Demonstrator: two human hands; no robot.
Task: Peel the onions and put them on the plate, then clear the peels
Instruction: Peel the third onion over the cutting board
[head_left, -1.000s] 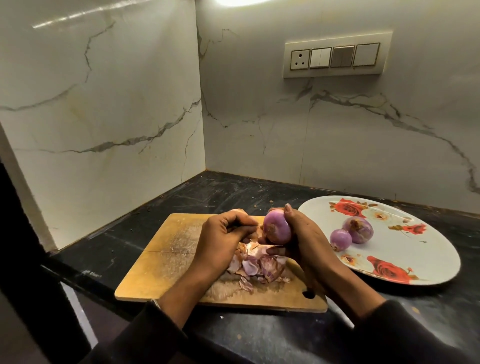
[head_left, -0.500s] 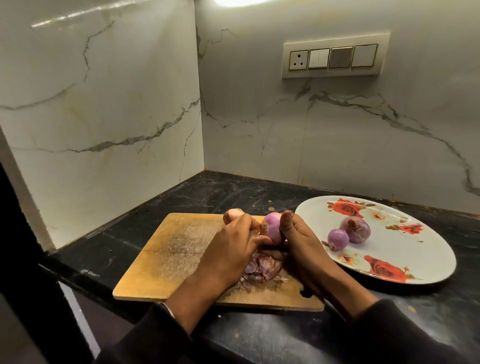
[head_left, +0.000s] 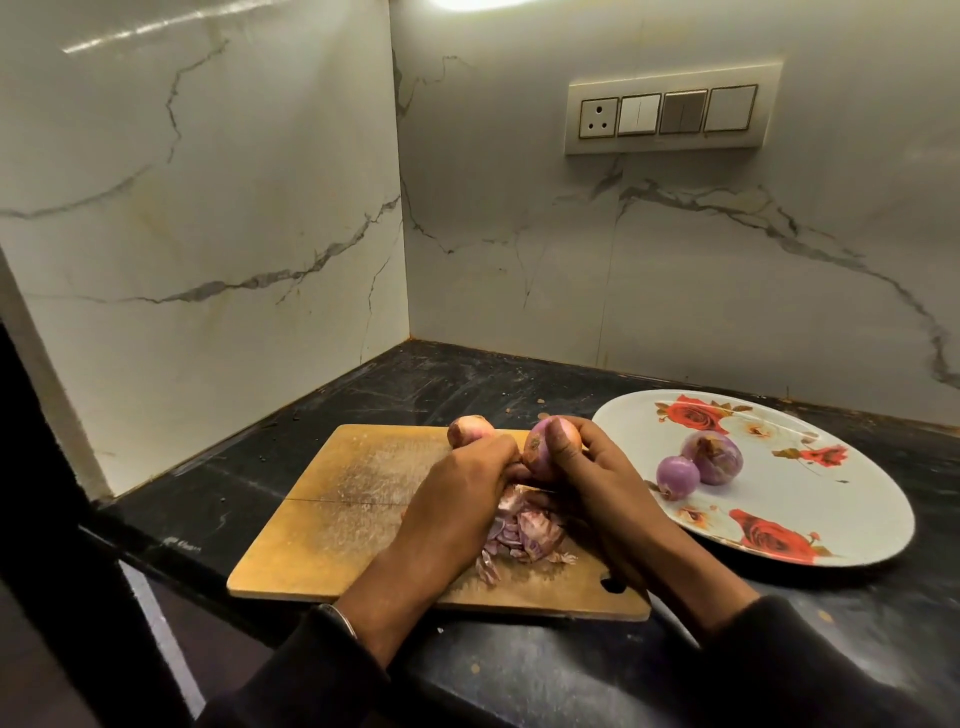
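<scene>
White rose-printed plate (head_left: 857, 499) at right holds two peeled onions (head_left: 698, 465); right hand (head_left: 597, 478) grips another onion (head_left: 540, 452), left hand (head_left: 462, 493) pinching at it.

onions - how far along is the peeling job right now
Done: two peeled onions lie on the plate. In hand: the right hand grips a third onion while the left hand works at it. Left: another onion waits on the cutting board, and the peels still need clearing.
</scene>
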